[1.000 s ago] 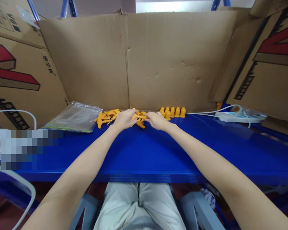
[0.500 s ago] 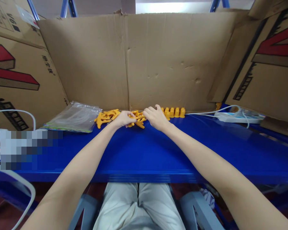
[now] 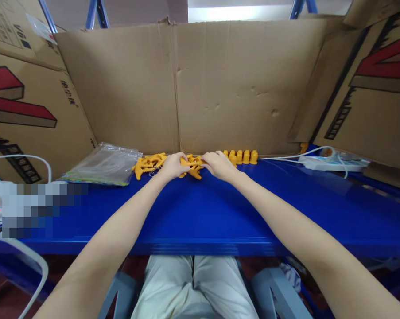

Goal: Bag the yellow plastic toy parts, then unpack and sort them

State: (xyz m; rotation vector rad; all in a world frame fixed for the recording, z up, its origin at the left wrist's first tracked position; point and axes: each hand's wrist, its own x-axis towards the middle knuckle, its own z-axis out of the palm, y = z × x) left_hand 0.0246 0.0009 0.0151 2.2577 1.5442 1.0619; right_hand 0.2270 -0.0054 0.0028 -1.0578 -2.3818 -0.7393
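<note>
Near the back of the blue table, my left hand [image 3: 175,167] is closed on one end of a yellow-orange plastic piece [image 3: 196,163]. My right hand [image 3: 220,165] pinches the same piece at its other end. The fingers cover most of it, so its exact kind cannot be made out. Below and around it lie more yellow-orange curved parts [image 3: 195,173]. Left of my left hand is a pile of similar curved, branching parts [image 3: 149,164], some with small chains. Several yellow-orange bell-shaped pieces [image 3: 246,157] stand upright in rows just right of my right hand.
A stack of clear plastic bags [image 3: 103,164] lies at the left. Tall cardboard [image 3: 239,84] walls off the back, with printed boxes [image 3: 30,102] on both sides. A white power strip [image 3: 332,163] with cables sits at the right. The blue table [image 3: 200,212] has its front edge above my lap.
My right hand's raised finger has come down, and its fingers now close on the piece. My left hand has turned slightly and is more closed. The view has shifted a little.
</note>
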